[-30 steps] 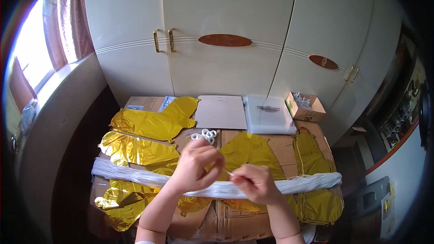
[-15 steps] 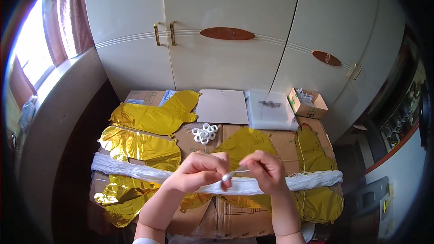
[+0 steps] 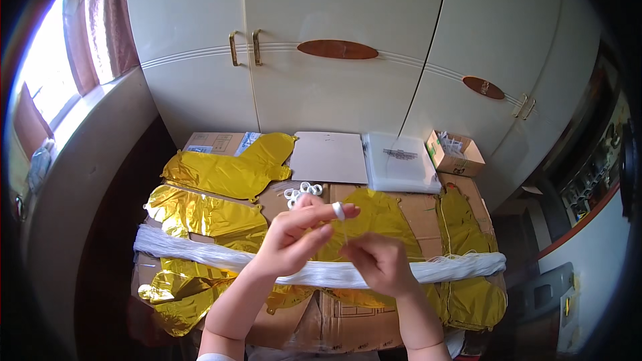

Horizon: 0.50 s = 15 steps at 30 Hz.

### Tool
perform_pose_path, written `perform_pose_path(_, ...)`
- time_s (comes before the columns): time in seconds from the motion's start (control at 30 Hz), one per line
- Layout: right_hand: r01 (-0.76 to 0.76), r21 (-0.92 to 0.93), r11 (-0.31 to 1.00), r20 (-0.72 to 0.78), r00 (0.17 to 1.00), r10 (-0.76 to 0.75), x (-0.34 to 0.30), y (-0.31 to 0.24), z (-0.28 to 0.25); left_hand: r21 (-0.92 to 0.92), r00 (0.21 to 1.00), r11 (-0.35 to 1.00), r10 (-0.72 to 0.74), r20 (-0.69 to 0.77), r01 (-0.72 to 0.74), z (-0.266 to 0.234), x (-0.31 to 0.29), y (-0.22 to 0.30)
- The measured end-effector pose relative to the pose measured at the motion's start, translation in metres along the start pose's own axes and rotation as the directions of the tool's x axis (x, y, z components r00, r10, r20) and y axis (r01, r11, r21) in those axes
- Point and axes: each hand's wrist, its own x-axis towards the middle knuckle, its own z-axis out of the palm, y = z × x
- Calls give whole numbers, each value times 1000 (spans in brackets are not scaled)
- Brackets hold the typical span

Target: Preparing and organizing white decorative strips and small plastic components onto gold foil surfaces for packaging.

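Observation:
My left hand [image 3: 294, 230] is raised over the middle of the table, index finger pointing right and thumb held apart from it. A small white coil of string [image 3: 339, 211] is wrapped around that finger near its tip. From the coil a thin strand runs down to my right hand [image 3: 381, 262], whose fingertips are pinched together on it. Beneath both hands a long white hank of string [image 3: 461, 268] lies across the table. Several finished-looking white coils [image 3: 311, 189] sit in a cluster behind my left hand, which partly hides them.
Flat gold foil balloons [image 3: 221, 172] are spread over the cardboard [image 3: 287, 331] on the table. Along the back lie a pale board [image 3: 329, 157], a stack of clear plastic bags [image 3: 401, 164] and an open small box [image 3: 468, 160]. Cream cabinet doors [image 3: 334, 93] stand behind.
My left index finger has straightened and risen, showing the coil around it, in front of the coil cluster. My right hand has moved down and slightly left, still pinching the strand.

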Motion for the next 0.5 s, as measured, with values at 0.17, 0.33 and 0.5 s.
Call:
perform_pose_path(0.17, -72, 228, 971, -99, 990, 96, -4, -1, -5, -294, 893, 956, 140, 427, -10, -18, 0, -10)
perform_pose_path(0.33, -39, 39, 998, -4, 999, 40, -5, 10, 12, -373, 987, 916, -162, -10, 147, 3, -1, -4)
perform_pose_path(0.5, -67, 68, 995, -94, 993, 73, -3, 5, -1, -32, 958, 999, -8, 286, 18, -11, -1, -13)
